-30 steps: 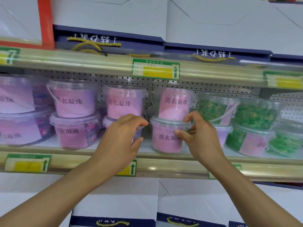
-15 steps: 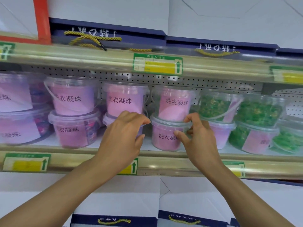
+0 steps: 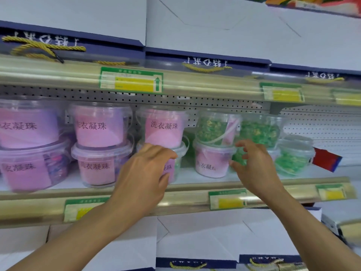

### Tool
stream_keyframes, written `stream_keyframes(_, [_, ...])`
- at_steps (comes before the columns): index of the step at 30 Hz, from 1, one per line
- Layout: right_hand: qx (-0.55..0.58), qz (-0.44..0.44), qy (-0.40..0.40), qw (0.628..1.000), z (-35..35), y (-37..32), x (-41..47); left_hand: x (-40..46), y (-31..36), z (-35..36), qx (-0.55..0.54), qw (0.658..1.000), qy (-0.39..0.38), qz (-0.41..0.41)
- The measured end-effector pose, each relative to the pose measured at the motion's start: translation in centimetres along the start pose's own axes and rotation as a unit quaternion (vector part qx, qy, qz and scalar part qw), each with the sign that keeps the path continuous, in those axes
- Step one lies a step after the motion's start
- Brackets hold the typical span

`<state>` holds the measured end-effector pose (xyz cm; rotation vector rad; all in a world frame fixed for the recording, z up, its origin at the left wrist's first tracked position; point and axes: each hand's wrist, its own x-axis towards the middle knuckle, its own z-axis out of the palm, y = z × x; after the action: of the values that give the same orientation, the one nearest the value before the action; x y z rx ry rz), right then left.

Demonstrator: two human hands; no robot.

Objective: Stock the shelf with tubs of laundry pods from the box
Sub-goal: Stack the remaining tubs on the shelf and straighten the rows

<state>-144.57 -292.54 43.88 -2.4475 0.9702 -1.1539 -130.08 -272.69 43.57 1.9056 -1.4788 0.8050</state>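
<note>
Two tiers of tubs already stood on the shelf (image 3: 195,180) in the head view, the only view there was. Pink-labelled tubs filled the left and middle; green-pod tubs (image 3: 259,132) sat stacked to the right. The box was not in view, so the count left to stock could not be told; judged from the crowded shelf, the job was well along.

The left hand (image 3: 144,173) curled its grip round the front of a lower-tier pink tub (image 3: 172,165), under an upper pink tub (image 3: 164,126). The right hand (image 3: 254,165) hovered with fingers spread and loosely bent, holding nothing, just beside the next lower pink tub (image 3: 212,163); whether it touched was unclear through blur.

Tubs were clear, thin-walled plastic, round and slightly tapered, with snap lids and thin bail handles. Labels were matte paper with printed characters. The shelf edge was a glossy rail with price tags (image 3: 130,80); the back panel was perforated metal.
</note>
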Motion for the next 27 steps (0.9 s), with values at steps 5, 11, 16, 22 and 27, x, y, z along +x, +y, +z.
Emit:
stream_keyframes(5, [-0.017, -0.034, -0.03, 0.999, 0.7, 1.0, 1.0, 1.5, 2.2, 1.3, -0.024, 0.999, -0.016, -0.016])
stream_keyframes(11, [-0.061, -0.087, -0.019, 0.994, 0.6, 1.3, 2.0, 2.3, 4.7, 3.6, -0.076, 0.994, -0.042, -0.064])
stream_keyframes(16, [-0.032, -0.102, -0.002, 0.994, 0.5, 1.8, 1.7, 3.0, 6.3, 5.3, -0.113, 0.981, -0.094, -0.127])
stream_keyframes(22, [0.016, -0.103, 0.035, 0.994, -0.3, 2.4, 0.8, 4.1, 6.8, 7.2, -0.175, 0.951, -0.161, -0.197])
stream_keyframes(27, [0.022, -0.01, 0.158, 0.987, -2.6, 5.7, 0.5, 4.9, 5.8, 8.2, -0.205, 0.944, -0.17, -0.195])
